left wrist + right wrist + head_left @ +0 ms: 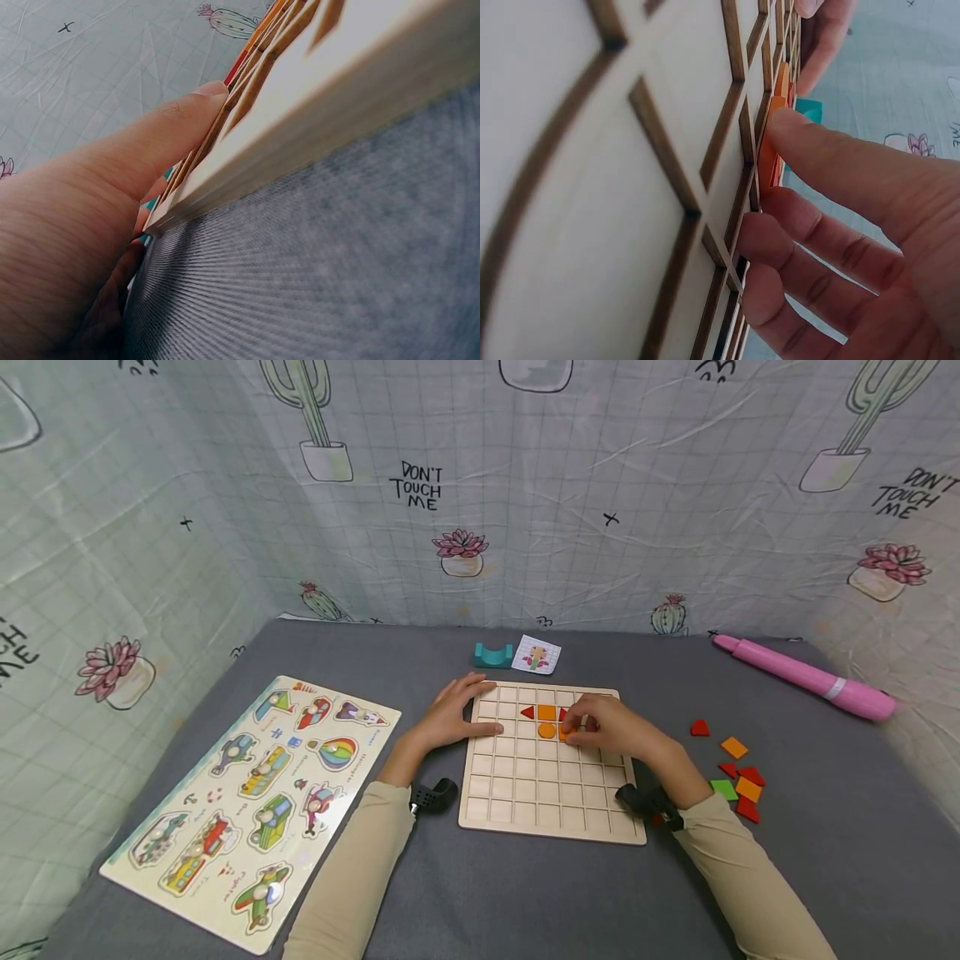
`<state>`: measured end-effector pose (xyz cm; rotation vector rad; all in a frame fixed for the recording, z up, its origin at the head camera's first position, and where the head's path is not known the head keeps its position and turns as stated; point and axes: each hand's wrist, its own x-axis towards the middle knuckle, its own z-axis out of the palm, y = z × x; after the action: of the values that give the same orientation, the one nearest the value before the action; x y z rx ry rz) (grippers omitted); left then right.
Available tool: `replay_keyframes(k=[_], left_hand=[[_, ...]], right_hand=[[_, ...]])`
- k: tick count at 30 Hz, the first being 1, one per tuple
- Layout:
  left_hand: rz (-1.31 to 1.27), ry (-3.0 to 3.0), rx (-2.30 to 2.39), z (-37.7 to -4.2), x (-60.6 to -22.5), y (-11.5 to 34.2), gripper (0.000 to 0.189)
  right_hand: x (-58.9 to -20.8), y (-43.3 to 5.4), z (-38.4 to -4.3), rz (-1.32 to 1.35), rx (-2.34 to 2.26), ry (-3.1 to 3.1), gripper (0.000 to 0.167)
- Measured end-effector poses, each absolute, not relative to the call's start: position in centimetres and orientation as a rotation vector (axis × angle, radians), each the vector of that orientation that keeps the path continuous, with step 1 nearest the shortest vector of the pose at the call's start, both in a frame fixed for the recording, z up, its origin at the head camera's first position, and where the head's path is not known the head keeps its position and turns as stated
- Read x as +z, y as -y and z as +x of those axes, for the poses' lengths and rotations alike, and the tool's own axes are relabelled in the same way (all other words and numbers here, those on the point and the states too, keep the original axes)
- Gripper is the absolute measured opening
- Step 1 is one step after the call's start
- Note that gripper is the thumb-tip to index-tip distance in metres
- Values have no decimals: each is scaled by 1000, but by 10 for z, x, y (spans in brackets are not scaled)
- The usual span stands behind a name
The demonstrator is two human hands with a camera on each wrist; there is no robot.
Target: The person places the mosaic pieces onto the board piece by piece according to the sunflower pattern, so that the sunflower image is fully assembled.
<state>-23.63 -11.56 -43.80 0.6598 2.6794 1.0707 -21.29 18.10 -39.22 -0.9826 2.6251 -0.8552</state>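
A pale wooden grid board (pixel 517 789) lies flat on the grey cloth. At its upper left edge my left hand (pixel 448 714) rests with the thumb laid over the rim (pixel 255 142). My right hand (pixel 611 724) is over the upper right part of the board, thumb and fingertips on an orange tile (pixel 769 154) in a grid cell; its full shape is hidden. Beside it sits an orange round tile (pixel 547 730). Above that is an orange square tile (pixel 547 712) with a red triangle (pixel 528 712) on its left and another red piece (pixel 563 714) partly under the fingers.
Loose red, orange and green tiles (pixel 725 789) lie right of the board. A pattern card (pixel 536 655) and a teal holder (pixel 492 655) stand behind it. A vehicle picture puzzle (pixel 300 777) lies at left, a pink tube-shaped object (pixel 806 677) at back right.
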Motion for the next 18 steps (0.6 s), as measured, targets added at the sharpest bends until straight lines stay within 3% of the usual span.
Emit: replay_keyframes(k=[18], left_hand=[[692,-2688,1090,-235,-439,116,75]], right_hand=[[-396,-190,-211,-999,-877,-2620,8]])
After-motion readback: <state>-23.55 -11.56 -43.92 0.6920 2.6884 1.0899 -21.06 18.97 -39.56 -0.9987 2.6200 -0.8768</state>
